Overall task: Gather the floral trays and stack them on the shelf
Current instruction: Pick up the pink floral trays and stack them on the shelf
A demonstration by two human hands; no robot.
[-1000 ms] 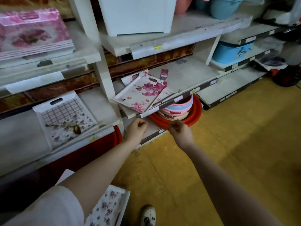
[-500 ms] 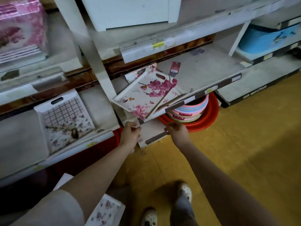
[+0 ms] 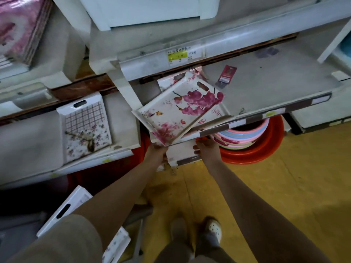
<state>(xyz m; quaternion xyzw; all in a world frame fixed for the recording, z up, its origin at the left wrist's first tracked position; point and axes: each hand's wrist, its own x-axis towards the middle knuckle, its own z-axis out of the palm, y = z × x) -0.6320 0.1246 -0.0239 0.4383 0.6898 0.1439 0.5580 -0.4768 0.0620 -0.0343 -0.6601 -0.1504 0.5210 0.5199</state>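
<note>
Shop shelving over yellow floor point(image 3: 284, 186). Pink orchid tray point(image 3: 180, 112) lies tilted on grey shelf point(image 3: 266, 88), overhanging its front edge atop other trays. Left hand point(image 3: 154, 152) pinches tray's near corner; right hand point(image 3: 208, 149) just below shelf edge, fingers curled, grip unclear. Checked floral tray point(image 3: 85, 124) on left shelf. Red basin point(image 3: 252, 152) underneath.

light: dim, flat – soft shadows under shelves | blur: slight motion smear | edges: wide-angle bowing

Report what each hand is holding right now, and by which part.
The left hand pinches the near corner of the pink-blossom tray. The right hand reaches under the shelf edge; its hold cannot be told.
</note>
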